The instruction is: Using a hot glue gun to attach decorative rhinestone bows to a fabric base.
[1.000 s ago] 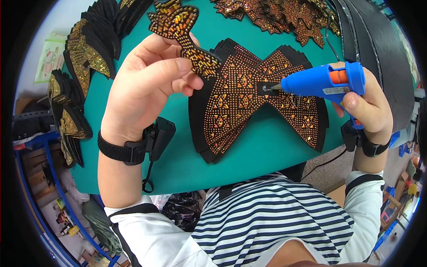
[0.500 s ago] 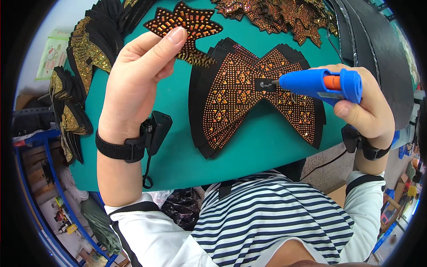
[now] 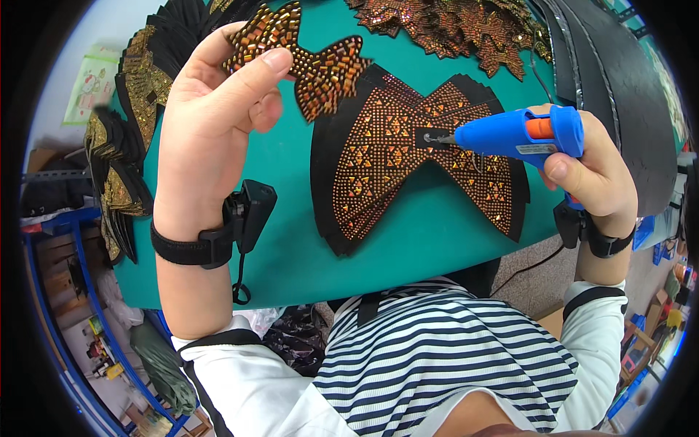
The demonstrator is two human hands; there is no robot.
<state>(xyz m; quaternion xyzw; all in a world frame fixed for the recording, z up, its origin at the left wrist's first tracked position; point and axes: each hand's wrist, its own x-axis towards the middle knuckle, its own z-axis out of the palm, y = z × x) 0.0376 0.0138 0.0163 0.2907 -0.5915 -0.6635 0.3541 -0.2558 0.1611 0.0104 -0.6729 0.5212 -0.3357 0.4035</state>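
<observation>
My left hand (image 3: 218,109) pinches a small black bow-shaped piece (image 3: 320,73) set with amber and copper stones, raised above the table. Wrapped around a blue glue gun (image 3: 502,134) is my right hand (image 3: 593,171). The gun's nozzle points left at the middle of a large bow-shaped piece (image 3: 378,167), where a blob of clear glue (image 3: 431,138) shows on a dark patch. That large piece is covered with copper studs and lies on a stack of similar black pieces. An orange part shows in the gun's body.
Copper-studded pieces (image 3: 451,29) lie heaped at the far side of the green table (image 3: 277,269). Stacks of black and gold pieces (image 3: 138,80) line its left edge. Black curved sheets (image 3: 619,95) stand at the right. Blue-framed shelving (image 3: 73,306) is at the lower left.
The small bow piece has turned in my left hand, its free end swinging into fuller view. My right hand and the glue gun have shifted slightly left and down.
</observation>
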